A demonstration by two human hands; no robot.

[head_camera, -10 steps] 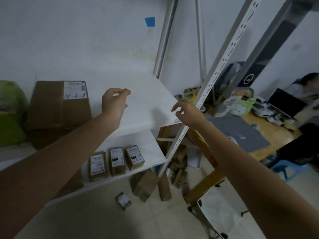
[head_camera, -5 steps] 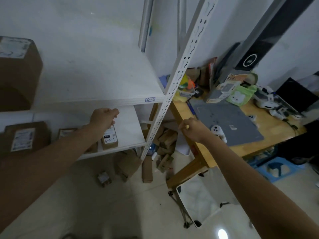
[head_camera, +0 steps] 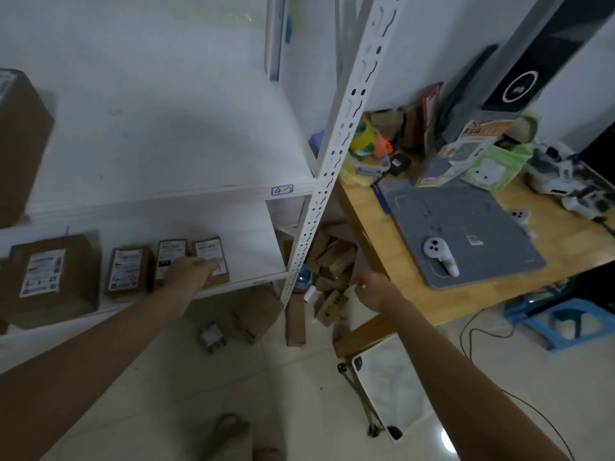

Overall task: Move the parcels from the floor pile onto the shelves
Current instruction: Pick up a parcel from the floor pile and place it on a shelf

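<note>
A white wall (head_camera: 149,61) stood behind the white rack (head_camera: 336,151), whose slotted upright slanted across the view; pale glossy tiles covered the floor (head_camera: 293,394), with a bright glare spot (head_camera: 446,439) low on the right; a wooden table (head_camera: 482,301) stood just beside the rack, a grey mat (head_camera: 466,221) lying on it; a blue stool (head_camera: 585,309) sat on the floor near the table; the light was dim and bluish
</note>
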